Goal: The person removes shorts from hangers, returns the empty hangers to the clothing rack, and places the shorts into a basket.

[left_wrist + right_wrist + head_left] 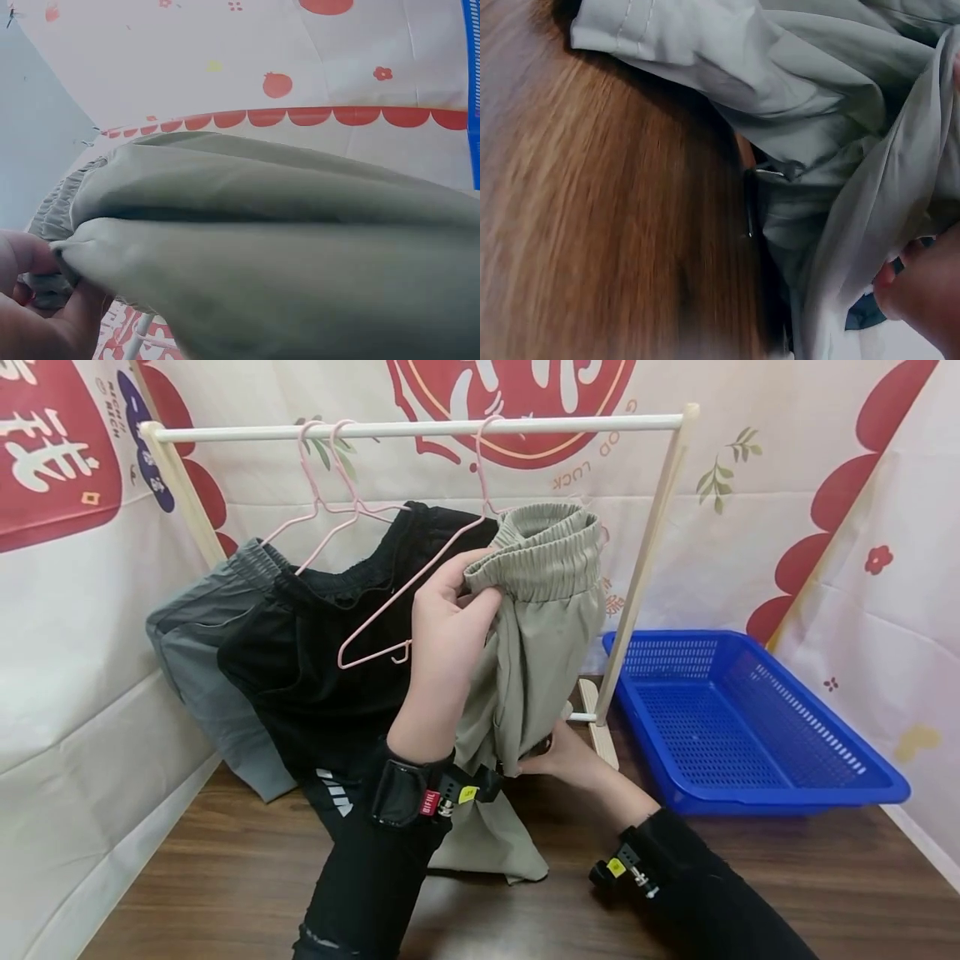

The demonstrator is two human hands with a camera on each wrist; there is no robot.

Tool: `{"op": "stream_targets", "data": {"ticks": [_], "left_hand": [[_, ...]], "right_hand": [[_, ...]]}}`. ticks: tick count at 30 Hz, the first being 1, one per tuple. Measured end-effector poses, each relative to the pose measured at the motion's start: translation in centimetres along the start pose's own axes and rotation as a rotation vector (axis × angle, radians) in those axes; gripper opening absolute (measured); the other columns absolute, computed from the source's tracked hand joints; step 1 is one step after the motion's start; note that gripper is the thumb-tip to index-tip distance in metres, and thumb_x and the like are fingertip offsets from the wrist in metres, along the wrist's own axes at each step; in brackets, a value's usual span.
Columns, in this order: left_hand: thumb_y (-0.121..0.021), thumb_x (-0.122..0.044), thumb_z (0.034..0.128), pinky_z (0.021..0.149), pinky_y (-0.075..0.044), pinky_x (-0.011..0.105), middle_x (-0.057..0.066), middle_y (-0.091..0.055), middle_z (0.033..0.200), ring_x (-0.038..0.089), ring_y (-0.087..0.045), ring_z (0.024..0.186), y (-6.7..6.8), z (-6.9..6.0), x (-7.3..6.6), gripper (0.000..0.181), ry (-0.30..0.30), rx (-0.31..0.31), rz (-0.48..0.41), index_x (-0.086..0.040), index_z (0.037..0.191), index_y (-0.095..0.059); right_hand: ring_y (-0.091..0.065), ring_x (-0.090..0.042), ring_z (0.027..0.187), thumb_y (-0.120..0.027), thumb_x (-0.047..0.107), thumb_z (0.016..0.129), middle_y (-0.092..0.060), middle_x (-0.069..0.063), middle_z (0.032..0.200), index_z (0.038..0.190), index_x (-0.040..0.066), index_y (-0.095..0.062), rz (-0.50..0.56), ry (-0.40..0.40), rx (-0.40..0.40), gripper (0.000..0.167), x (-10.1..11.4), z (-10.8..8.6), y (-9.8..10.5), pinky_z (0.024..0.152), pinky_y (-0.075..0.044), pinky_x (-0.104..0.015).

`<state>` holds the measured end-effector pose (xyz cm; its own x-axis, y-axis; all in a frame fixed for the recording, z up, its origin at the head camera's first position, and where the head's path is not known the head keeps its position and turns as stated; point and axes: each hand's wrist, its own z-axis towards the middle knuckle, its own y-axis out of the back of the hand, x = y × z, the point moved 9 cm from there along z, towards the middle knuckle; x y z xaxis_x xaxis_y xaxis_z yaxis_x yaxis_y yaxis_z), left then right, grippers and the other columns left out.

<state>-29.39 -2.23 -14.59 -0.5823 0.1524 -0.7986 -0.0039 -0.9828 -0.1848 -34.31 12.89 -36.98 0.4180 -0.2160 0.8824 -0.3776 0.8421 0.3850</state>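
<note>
Khaki elastic-waist pants [551, 610] hang at the right part of a pink hanger [420, 581], whose left half is bare. At the near edge of the waistband, my left hand [450, 627] pinches the fabric between thumb and fingers. In the left wrist view, the gathered waistband [64, 202] runs beside those fingers. Lower down, my right hand [558, 756] holds the folded cloth of a leg, its fingers partly hidden behind it. The right wrist view shows fingertips [889, 289] at the cloth's edge. One leg's hem [510, 852] hangs near the tabletop.
A white rail [420, 428] on a wooden rack carries black pants [322, 677] and grey pants [206, 635] on pink hangers to the left. A blue plastic basket [750, 793] stands at the right on the wooden table [225, 877]. Printed cloth [750, 552] surrounds the rack.
</note>
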Motion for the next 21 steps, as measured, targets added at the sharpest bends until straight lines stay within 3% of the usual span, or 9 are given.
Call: {"op": "stream_targets", "data": {"ticks": [5, 10, 15, 21], "left_hand": [[-0.058, 0.010, 0.0877, 0.068, -0.049, 0.026, 0.004, -0.068, 0.106, 0.011, -0.063, 0.081, 0.2, 0.0, -0.1, 0.029, -0.012, -0.036, -0.023, -0.003, 0.111, -0.071], [-0.057, 0.011, 0.0867, 0.066, -0.048, 0.026, 0.005, -0.068, 0.104, 0.010, -0.061, 0.077, 0.6, 0.0, -0.4, 0.031, -0.041, -0.054, -0.029, -0.003, 0.110, -0.071], [-0.055, 0.015, 0.0841, 0.065, -0.045, 0.024, 0.005, -0.067, 0.101, 0.009, -0.057, 0.071, 1.9, 0.0, -0.7, 0.033, -0.058, -0.084, -0.082, 0.001, 0.109, -0.070], [-0.053, 0.016, 0.0827, 0.051, -0.033, 0.022, -0.001, -0.055, 0.072, 0.008, -0.038, 0.051, 4.0, -0.1, -1.1, 0.032, -0.097, -0.133, -0.129, 0.001, 0.105, -0.070]], "right_hand": [[-0.052, -0.030, 0.114, -0.080, 0.005, 0.076, -0.051, -0.014, 0.132, 0.138, 0.005, -0.044, -0.009, 0.024, 0.005, 0.071, 0.3, 0.9, -1.2, 0.096, -0.040, -0.048], [-0.054, -0.027, 0.109, -0.083, 0.008, 0.073, -0.053, -0.013, 0.127, 0.133, 0.004, -0.047, -0.016, 0.011, -0.003, 0.070, 0.5, 1.3, -1.4, 0.093, -0.042, -0.045], [-0.056, -0.028, 0.111, -0.088, 0.013, 0.071, -0.056, -0.014, 0.125, 0.131, 0.001, -0.050, -0.077, -0.051, -0.057, 0.072, 0.4, 0.8, 0.1, 0.095, -0.044, -0.045], [-0.058, -0.030, 0.110, -0.090, 0.026, 0.068, -0.061, -0.014, 0.121, 0.125, 0.001, -0.057, -0.210, -0.164, -0.117, 0.070, 0.8, -0.3, 2.8, 0.093, -0.046, -0.045]]}}
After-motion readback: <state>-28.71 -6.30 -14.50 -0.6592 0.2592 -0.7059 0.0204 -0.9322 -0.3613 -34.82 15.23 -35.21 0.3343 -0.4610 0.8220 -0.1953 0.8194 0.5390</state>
